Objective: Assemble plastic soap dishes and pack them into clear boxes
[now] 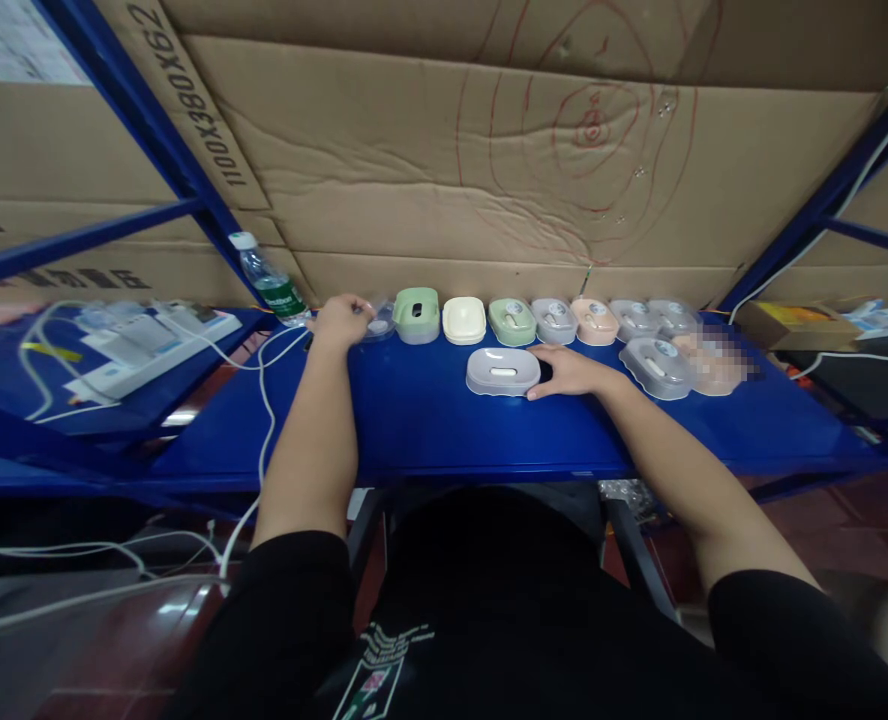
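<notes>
My right hand (570, 371) grips the right end of a small grey oval soap box (502, 368), thumb in front and fingers behind. The box lies lidless on the blue table, a white oblong piece in its middle. At the row's left end, my left hand (341, 320) has its fingers closed on a clear plastic lid (380, 322); part of the grip is hidden. Just right of the lid stands a green box (417, 316) with a dark opening, then a cream box (464, 320).
Lidded boxes in green (512, 322), grey (554, 321) and peach (596, 322) continue the row. Another grey box (658, 368) sits at the right. A water bottle (271, 285) leans behind my left hand. White cables (265, 430) cross the table's left. Cardboard (384, 150) stands behind.
</notes>
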`<state>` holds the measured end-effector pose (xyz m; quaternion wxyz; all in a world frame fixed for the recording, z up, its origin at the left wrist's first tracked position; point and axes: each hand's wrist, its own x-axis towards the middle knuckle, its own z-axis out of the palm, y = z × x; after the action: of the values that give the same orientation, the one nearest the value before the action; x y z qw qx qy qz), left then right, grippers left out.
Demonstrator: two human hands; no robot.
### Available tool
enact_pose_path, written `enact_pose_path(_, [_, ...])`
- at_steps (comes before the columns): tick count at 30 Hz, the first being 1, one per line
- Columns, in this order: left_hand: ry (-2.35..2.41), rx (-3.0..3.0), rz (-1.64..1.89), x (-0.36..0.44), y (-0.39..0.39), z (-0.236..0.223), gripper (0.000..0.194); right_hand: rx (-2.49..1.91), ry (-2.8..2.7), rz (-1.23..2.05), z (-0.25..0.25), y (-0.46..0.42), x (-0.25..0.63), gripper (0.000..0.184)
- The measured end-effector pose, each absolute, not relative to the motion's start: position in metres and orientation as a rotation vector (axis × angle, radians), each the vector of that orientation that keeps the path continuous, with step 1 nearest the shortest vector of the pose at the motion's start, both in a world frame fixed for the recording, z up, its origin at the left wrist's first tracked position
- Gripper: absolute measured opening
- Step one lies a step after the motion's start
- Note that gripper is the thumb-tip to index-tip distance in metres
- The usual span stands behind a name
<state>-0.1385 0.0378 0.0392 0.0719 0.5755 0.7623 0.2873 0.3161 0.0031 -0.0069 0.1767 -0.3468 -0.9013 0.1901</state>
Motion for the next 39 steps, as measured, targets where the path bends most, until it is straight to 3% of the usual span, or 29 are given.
enact_pose_path(6, [2.043,1.598,1.680,-0.140,0.046,0.038,0.008,-1.031,-2.514,0.522,-0.011,0.005,0.319,0.095])
enact_pose_path(9, [1.731,1.491,2.099,-0.134,0.052,0.042,0.016,-1.084,-2.457,0.512,-0.013,0.007,0.320,0.099])
enact_pose_path(12, [1.318,1.343,2.252,-0.117,0.053,0.049,0.019,-1.052,-2.404,0.502,-0.014,0.007,0.318,0.102])
enact_pose_path(15, [0.969,1.216,2.116,-0.087,0.047,0.054,0.022,-0.997,-2.339,0.425,-0.012,0.005,0.315,0.108])
enact_pose_path(18, [0.920,1.145,1.786,-0.047,0.033,0.051,0.033,-0.972,-2.286,0.301,-0.008,0.001,0.313,0.120])
enact_pose_path(22, [0.809,1.107,1.387,0.006,0.005,0.038,0.023,-0.930,-2.280,0.115,-0.002,-0.002,0.309,0.131])
enact_pose_path(25, [0.734,1.115,1.207,0.032,-0.011,0.028,0.023,-0.871,-2.317,0.025,0.000,-0.003,0.309,0.123])
enact_pose_path(29, [0.754,1.194,1.176,0.037,-0.012,0.020,0.044,-0.847,-2.358,-0.007,-0.001,-0.004,0.311,0.114])
enact_pose_path(35, [1.019,1.637,1.187,0.021,0.000,0.019,0.043,-0.795,-2.319,-0.066,-0.004,-0.007,0.310,0.105])
enact_pose_path(39, [1.198,1.993,1.040,0.012,-0.002,0.018,0.065,-0.865,-2.347,0.016,-0.004,-0.011,0.308,0.102])
